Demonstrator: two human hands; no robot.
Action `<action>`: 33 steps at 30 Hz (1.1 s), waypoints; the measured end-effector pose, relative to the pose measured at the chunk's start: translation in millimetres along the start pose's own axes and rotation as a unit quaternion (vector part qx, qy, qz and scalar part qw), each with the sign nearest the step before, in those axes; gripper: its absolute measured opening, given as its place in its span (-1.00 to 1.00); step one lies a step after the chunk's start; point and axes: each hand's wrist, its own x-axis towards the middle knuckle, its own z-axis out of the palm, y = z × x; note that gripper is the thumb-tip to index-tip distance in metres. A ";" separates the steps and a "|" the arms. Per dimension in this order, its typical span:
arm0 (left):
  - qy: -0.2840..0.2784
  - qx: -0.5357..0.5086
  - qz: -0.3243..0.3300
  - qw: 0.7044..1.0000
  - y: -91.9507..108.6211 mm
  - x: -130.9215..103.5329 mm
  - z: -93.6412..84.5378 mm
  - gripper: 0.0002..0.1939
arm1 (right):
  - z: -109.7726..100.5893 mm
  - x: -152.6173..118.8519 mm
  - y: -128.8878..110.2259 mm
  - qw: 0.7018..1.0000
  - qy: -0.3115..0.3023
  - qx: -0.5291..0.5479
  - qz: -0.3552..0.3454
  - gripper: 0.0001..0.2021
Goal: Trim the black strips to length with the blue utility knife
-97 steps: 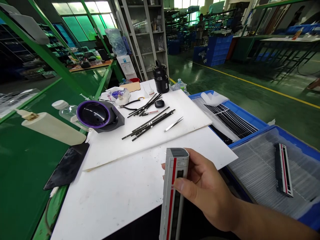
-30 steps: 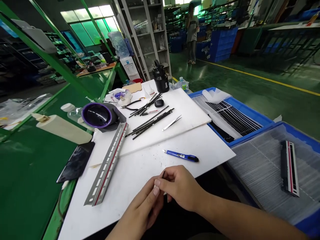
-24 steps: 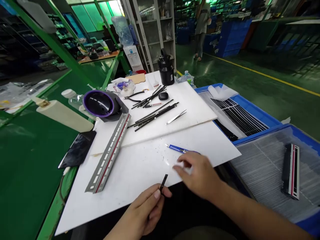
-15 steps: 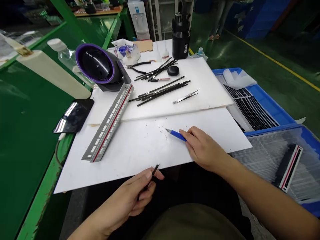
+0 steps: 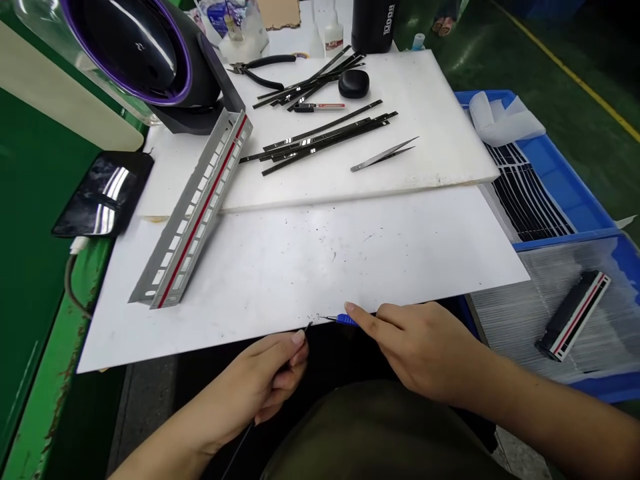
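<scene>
At the near edge of the white board [image 5: 400, 247], my left hand [image 5: 270, 373] is closed on a thin black strip [image 5: 241, 445]. One end of the strip pokes out past the thumb, and its tail hangs below the hand. My right hand [image 5: 415, 343] grips a blue-handled craft knife [image 5: 347, 319], its index finger laid along the handle. The blade points left, close to the strip's end; whether they touch I cannot tell. Dark crumbs lie scattered on the board. Glossy black strips [image 5: 320, 141] lie in a bundle on the white foam slab [image 5: 440, 147] behind.
A slotted metal bar [image 5: 200, 213] leans against a purple-rimmed fan [image 5: 135, 53]. Tweezers [image 5: 384, 155], pliers [image 5: 265, 70], a marker [image 5: 320, 107] and a black case [image 5: 354, 84] rest on the slab. On the right stands a blue bin [image 5: 565, 167] with stacked strips. A phone-like slab [image 5: 103, 193] sits left.
My right hand has brought the knife down and left to the strip's end in my left hand. The view has tilted down and moved closer to the board.
</scene>
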 end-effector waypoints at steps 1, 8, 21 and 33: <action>-0.009 -0.005 -0.003 1.000 0.1 1.6 -0.2 -0.52 | -0.1 -0.7 0.1 1.000 -0.003 0.001 -0.003 -0.39; -0.042 -0.004 -0.017 0.999 1.5 9.0 4.9 -0.52 | 2.0 -11.5 4.6 1.000 -0.015 -0.001 -0.005 -0.34; -0.021 0.014 -0.037 0.999 7.4 11.3 10.2 -0.49 | -0.7 -15.9 17.1 0.999 -0.010 -0.024 -0.023 -0.37; -0.004 0.041 -0.030 0.999 8.5 9.5 9.9 -0.47 | -6.2 -12.8 17.9 0.999 -0.023 -0.025 -0.027 -0.39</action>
